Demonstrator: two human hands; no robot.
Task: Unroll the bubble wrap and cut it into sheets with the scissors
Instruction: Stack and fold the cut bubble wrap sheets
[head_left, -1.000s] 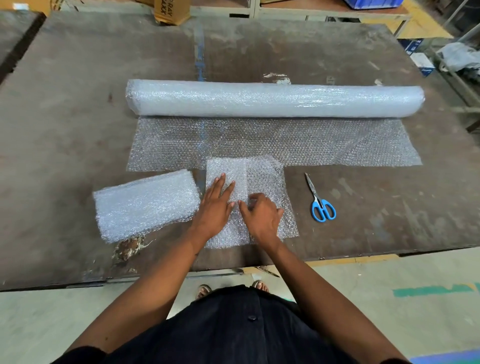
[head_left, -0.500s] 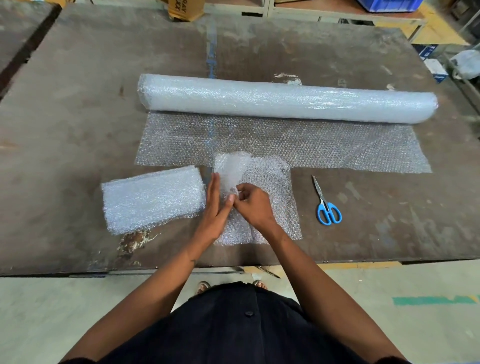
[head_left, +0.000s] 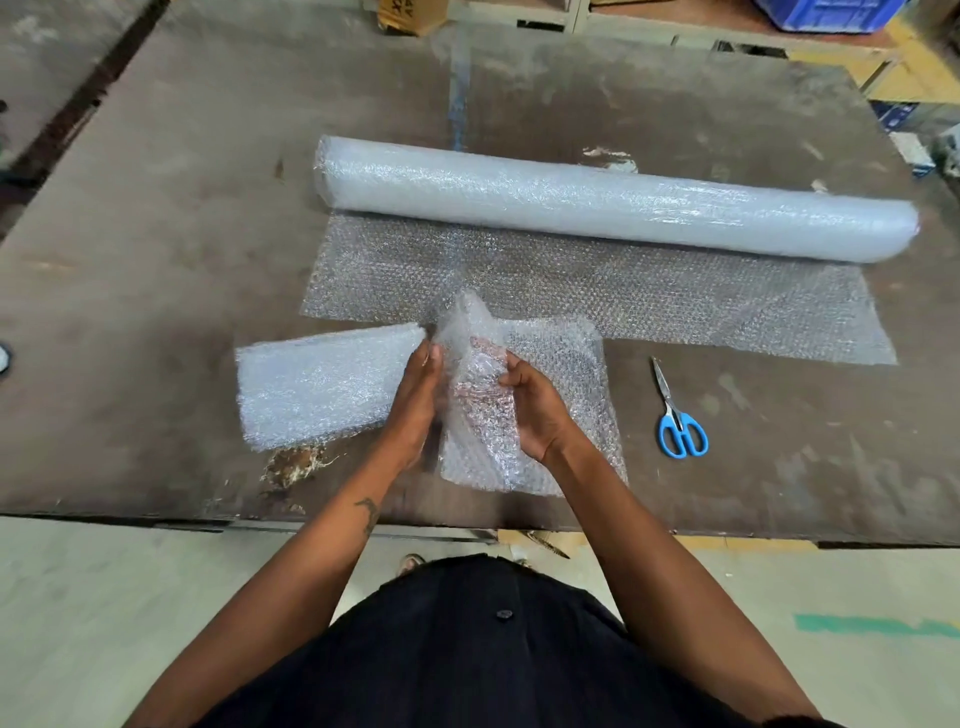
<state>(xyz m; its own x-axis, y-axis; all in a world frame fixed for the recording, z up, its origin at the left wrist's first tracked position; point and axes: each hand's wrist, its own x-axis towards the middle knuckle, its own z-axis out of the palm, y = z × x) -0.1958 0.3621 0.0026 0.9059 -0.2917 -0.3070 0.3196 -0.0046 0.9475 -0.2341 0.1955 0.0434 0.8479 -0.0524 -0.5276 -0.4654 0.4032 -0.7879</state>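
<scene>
A long bubble wrap roll (head_left: 613, 200) lies across the brown table (head_left: 156, 218), with an unrolled strip (head_left: 649, 306) spread flat in front of it. A cut sheet (head_left: 561, 374) lies near the front edge, its left half lifted and folded up. My left hand (head_left: 415, 400) presses the lifted flap from the left. My right hand (head_left: 535, 410) pinches that flap from the right. A stack of cut sheets (head_left: 322, 389) sits just left of my hands. Blue-handled scissors (head_left: 678, 415) lie shut on the table to the right, untouched.
A cardboard box (head_left: 410, 13) stands at the table's far edge. A blue crate (head_left: 826, 10) sits on shelving at the back right. A rough damaged patch (head_left: 293, 462) marks the table near its front edge, below the stack.
The sheet's left half, flat a second ago, now stands lifted between both hands. The camera has shifted, so everything sits further right in view.
</scene>
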